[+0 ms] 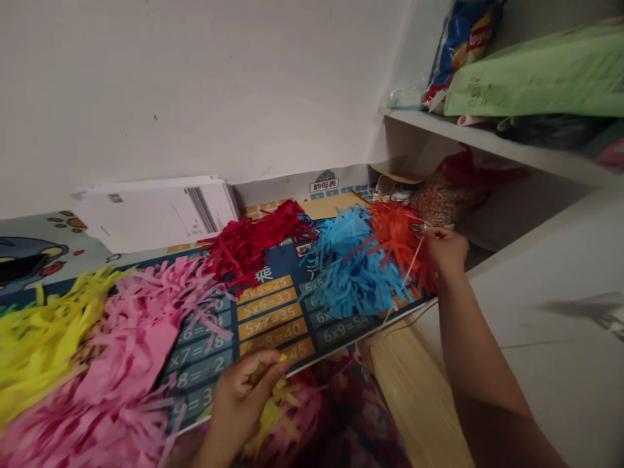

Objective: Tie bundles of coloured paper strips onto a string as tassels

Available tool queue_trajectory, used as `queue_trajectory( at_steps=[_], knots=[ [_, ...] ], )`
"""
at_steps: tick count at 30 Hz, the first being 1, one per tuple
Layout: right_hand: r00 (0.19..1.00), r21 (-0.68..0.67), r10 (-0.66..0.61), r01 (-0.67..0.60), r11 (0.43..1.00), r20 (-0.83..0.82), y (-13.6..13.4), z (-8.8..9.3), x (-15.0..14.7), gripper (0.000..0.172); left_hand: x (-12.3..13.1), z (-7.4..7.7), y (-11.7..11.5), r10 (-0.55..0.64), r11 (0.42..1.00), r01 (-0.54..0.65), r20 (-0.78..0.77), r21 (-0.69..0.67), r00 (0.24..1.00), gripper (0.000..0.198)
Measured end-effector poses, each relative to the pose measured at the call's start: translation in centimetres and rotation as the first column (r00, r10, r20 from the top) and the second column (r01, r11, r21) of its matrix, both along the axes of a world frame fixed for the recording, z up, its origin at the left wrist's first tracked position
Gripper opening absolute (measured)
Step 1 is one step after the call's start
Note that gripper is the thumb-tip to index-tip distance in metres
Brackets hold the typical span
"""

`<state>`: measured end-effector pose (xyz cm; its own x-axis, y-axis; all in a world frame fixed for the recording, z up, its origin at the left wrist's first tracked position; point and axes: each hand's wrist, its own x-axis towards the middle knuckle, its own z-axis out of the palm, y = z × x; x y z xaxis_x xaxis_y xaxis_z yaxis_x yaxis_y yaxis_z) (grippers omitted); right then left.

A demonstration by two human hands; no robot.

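My left hand (246, 390) is at the table's front edge, its fingers closed on a yellow paper tassel (273, 416). The yellow fringe, mixed with pink, hangs below the hand over the lap. My right hand (446, 250) reaches to the back right, fingertips pinched on a thin white string (413, 263) that slants down past the table edge. Beside those fingertips is a small dark round item that I cannot make out. Orange fringe (394, 227) lies just left of the right hand, touching blue fringe (348, 260).
Red fringe (258, 240), pink fringe (141, 325) and yellow fringe (53, 331) cover much of the chart-printed table mat (266, 312). White sheets (160, 214) lie against the wall. At right, a shelf (492, 140) overhangs a filled bag (441, 195).
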<state>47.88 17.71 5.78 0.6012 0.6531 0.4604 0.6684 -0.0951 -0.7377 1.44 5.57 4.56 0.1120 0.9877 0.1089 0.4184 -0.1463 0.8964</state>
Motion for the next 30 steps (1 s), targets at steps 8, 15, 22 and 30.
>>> queue_trajectory(
  at_steps=[8, 15, 22, 30],
  knots=[
    [0.758, 0.066, 0.530, -0.549, 0.833, -0.380, -7.1, -0.2, -18.3, 0.026, 3.6, 1.3, -0.4, 0.131, 0.907, 0.177, 0.656, -0.382, 0.743, 0.034],
    [0.072, 0.328, 0.463, -0.609, 0.722, -0.884, -11.7, -2.6, -28.2, 0.020, 4.5, 1.1, -1.3, 0.029, 0.876, 0.295, 0.654, -0.381, 0.756, 0.042],
    [-0.324, 0.509, 0.398, -0.446, 0.736, -0.858, -8.5, -0.1, -25.0, 0.026, 2.0, 0.0, -3.4, -0.063, 0.863, 0.273, 0.445, -0.426, 0.893, 0.045],
    [-0.172, 0.540, 0.533, -0.497, 0.679, -0.828, -7.0, 1.4, -23.6, 0.031, 1.6, -2.3, -3.6, -0.159, 0.836, 0.317, 0.355, -0.447, 0.921, 0.044]
  ],
)
